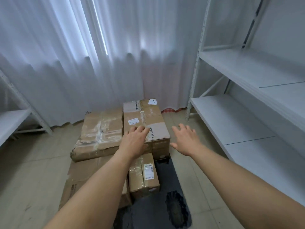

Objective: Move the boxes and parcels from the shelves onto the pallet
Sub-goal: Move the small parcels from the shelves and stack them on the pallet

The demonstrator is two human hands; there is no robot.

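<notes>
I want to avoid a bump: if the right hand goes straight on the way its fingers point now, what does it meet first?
Probably nothing close: the right hand is open, beside the brown TP-LINK cardboard box, and points past its right side over the beige tiled floor toward the white curtain. Depth is unclear.

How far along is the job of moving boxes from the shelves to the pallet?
Done: four boxes sit stacked on the floor, including the TP-LINK box, a flat box and a small box; the right shelves show bare boards. In hand: the left hand rests on the TP-LINK box, and the right hand is open beside it. Left: nothing visible, but other shelving is mostly out of view.
</notes>
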